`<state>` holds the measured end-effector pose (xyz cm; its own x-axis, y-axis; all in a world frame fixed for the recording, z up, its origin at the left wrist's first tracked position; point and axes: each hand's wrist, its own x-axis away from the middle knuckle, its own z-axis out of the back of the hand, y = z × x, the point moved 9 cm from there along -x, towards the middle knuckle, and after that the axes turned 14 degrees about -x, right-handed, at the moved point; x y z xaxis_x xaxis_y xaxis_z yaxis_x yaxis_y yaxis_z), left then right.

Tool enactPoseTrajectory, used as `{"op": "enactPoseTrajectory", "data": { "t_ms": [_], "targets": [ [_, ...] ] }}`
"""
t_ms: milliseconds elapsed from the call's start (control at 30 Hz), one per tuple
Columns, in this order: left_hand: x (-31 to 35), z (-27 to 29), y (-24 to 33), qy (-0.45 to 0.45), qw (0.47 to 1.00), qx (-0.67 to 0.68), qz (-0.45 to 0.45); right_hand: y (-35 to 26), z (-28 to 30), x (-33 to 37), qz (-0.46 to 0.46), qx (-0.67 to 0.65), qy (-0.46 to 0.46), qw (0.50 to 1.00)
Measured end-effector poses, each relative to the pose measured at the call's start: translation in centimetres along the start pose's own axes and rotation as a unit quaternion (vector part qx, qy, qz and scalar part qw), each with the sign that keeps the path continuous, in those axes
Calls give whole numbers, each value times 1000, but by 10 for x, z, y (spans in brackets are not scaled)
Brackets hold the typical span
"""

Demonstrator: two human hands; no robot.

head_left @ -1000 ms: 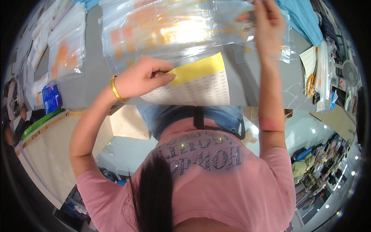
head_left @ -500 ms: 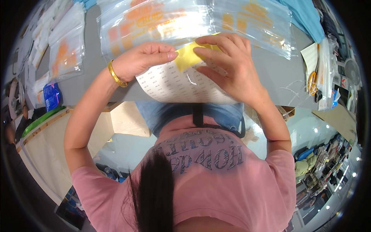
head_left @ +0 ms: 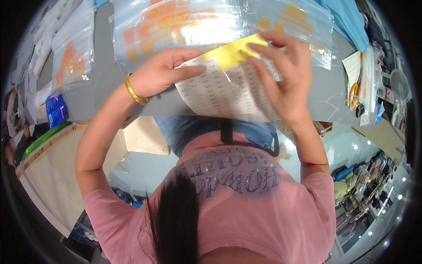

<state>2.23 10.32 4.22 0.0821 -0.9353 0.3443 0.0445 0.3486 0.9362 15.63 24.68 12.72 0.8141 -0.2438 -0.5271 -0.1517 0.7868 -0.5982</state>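
Note:
A white sheet of small printed labels (head_left: 215, 90) is held up over the near edge of the table, tilted and slightly curved. Along its top runs a bare yellow strip (head_left: 226, 57). My left hand (head_left: 165, 70), with a gold bangle (head_left: 132, 89) on the wrist, pinches the sheet's upper left edge between thumb and fingers. At the right end of the yellow strip is my right hand (head_left: 285, 75), fingers apart and blurred by motion. Whether a small label sticks to a fingertip cannot be made out.
Clear plastic bags with orange print (head_left: 176, 31) cover the far part of the grey table (head_left: 103, 66). More bags (head_left: 72, 57) lie left, near a blue packet (head_left: 56, 110). Orange-handled scissors (head_left: 353, 94) lie at the right. Blue cloth (head_left: 347, 22) is at the far right.
The sheet has shifted right and is tilted up more, showing more of the yellow strip. My right hand has moved right along it; my left thumb now lies over the sheet's front.

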Motion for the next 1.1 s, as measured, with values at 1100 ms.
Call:
{"op": "enactPoseTrajectory", "data": {
  "t_ms": [1100],
  "targets": [
    [-28, -38, -11, 147, 704, -653, -240, 123, -62, 3, -245, -218, -88, 940]
  ]
}}
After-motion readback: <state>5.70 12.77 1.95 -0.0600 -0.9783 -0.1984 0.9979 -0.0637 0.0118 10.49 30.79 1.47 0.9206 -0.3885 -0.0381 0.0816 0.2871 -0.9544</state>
